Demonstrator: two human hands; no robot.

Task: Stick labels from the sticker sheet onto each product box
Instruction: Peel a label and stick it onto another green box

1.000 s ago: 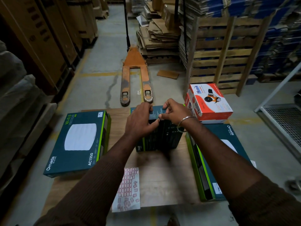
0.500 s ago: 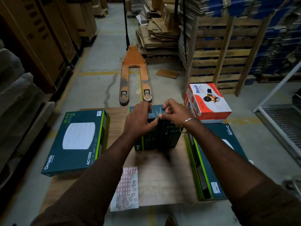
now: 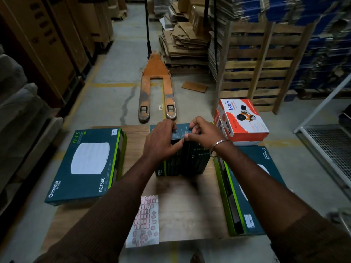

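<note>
Both hands unmoved over last second: left hand (image 3: 161,143) grips upright teal box (image 3: 182,160) at frame centre, right hand (image 3: 204,132) pinching at its top face, likely pressing label. Sticker sheet (image 3: 144,223) lower centre on wooden table (image 3: 190,205). Labelling probably mid-step.

There is one view only, from a wide-angle camera worn on the person's head. It looks forward and steeply down over both brown-sleeved forearms onto the brown wooden bench (image 3: 190,202), which lies close below and fills the lower half of the picture. The two hands, left (image 3: 161,143) and right (image 3: 204,132), meet near the centre. Farther off, the grey concrete warehouse floor (image 3: 117,76) runs away toward the top edge, its straight lines bowed outward by the lens.
</note>
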